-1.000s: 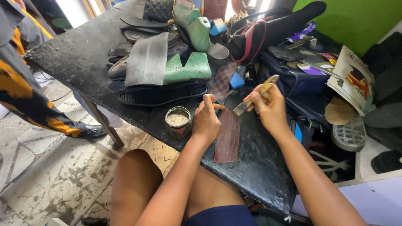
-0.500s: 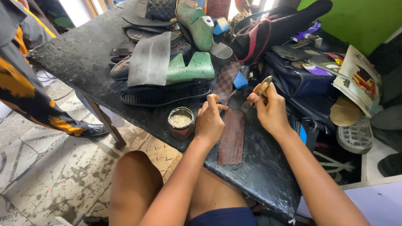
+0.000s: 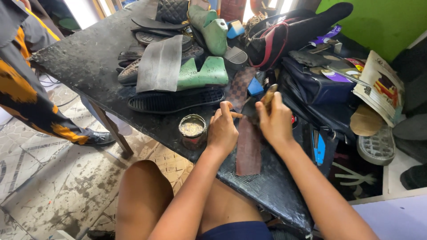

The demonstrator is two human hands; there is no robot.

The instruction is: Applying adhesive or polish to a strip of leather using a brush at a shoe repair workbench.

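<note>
The left hand (image 3: 223,129) presses flat on the top end of a long brown strip (image 3: 248,151) that lies on the dark worktop (image 3: 89,62). Its fingers are bent and rest on the strip, not wrapped around anything. The right hand (image 3: 276,121) is right next to it, almost touching, and is closed around a small tool with a pale wooden handle (image 3: 268,94). The tool's dark end meets the strip between the two hands.

Just to the left of the left hand sits a little open tin (image 3: 192,130) with pale stuff inside. It is close to the worktop's edge. If the left wrist bumps it, I think it could tip and spill, or fall to the floor.

The fingers of the left hand are very near the tool's working end. If the tool slips, it may poke or cut them.

The strip's near end lies free, close to the front edge by the knees. If the left hand lets go, the strip could slide and the work could go crooked.

Just past the hands lie a black shoe sole (image 3: 175,100) and green shoe forms (image 3: 202,74), so there is little room to move.
</note>
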